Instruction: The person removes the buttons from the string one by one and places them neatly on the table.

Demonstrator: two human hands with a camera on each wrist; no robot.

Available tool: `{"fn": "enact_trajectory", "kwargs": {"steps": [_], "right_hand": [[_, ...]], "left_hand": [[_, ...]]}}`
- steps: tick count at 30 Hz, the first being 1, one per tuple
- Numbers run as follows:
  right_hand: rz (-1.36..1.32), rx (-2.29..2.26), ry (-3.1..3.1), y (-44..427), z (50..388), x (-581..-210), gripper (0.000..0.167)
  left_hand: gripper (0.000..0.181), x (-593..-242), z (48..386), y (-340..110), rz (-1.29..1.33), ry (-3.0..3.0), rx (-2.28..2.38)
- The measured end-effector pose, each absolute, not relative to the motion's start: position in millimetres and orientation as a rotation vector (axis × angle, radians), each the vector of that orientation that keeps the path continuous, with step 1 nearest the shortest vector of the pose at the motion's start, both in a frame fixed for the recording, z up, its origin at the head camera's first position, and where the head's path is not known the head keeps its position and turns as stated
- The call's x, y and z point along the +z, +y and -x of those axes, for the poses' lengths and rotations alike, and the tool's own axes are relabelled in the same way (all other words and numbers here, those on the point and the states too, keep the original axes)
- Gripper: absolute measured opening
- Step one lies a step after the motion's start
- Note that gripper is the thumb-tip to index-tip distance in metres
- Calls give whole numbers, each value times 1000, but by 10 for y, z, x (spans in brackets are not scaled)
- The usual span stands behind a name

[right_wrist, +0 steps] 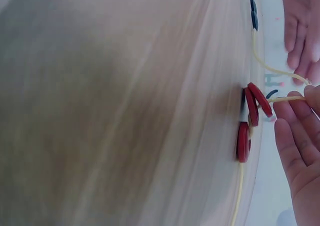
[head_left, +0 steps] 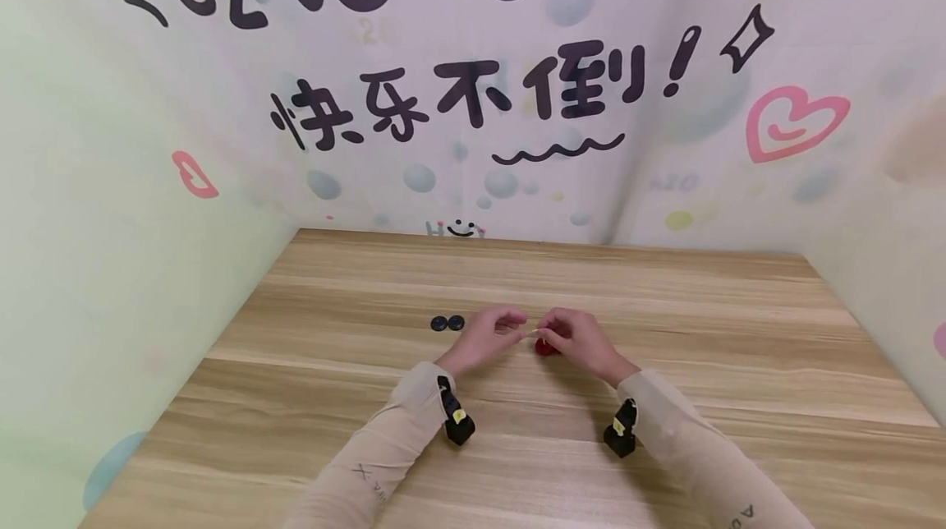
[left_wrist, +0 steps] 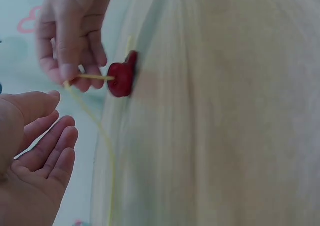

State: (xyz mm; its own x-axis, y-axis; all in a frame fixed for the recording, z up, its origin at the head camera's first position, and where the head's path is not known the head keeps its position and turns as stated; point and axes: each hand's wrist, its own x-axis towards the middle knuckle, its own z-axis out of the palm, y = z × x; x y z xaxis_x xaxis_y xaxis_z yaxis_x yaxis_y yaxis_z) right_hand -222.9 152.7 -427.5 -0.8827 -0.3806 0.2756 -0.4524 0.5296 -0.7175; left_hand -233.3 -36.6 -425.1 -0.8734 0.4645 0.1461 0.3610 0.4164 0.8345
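Yellow cord (left_wrist: pixel 95 77), thin and soft, is pinched between the thumb and fingers of the right hand (head_left: pixel 580 338). The left hand (head_left: pixel 484 338) is just beside it, with its fingers parted from the thumb and holding nothing; the two hands are near each other, but apart. The cord is above the tabletop (head_left: pixel 532 463) at this place, and it makes a sharp bend at the right fingertips. From there one short, taut part points to the red discs (right_wrist: pixel 243 142) and meets the face of the nearest one; the other part goes down in a loose curve, toward the left side, where the dark discs (head_left: pixel 447 323) lie.

These red discs are under the right hand. In the right wrist view one lies flat, its long axis along the tabletop, while another leans steeply, its face turned to the pinching fingers — the cord arrives there. Beyond the flat one, more cord runs on away from the left hand. The two dark discs lie flat side by side, their row going left to right, to the left of the left hand; whether the cord passes through them, I cannot tell. Behind the tabletop hangs a pale backdrop (head_left: pixel 399 159) — with black writing and pink hearts.
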Motion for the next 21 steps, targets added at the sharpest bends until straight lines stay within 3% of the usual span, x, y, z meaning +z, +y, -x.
{"fn": "enact_trajectory", "kwargs": {"steps": [7,21], "right_hand": [[-700,1321,-2695,1503,2196,-4240,4],[-808,1271,-2704,1499,2242,-4359,6]], "left_hand": [[21,-4334,2301,-259,-705,2607,1381],[13,-4136,2242,-279,-619,2619,1501]]}}
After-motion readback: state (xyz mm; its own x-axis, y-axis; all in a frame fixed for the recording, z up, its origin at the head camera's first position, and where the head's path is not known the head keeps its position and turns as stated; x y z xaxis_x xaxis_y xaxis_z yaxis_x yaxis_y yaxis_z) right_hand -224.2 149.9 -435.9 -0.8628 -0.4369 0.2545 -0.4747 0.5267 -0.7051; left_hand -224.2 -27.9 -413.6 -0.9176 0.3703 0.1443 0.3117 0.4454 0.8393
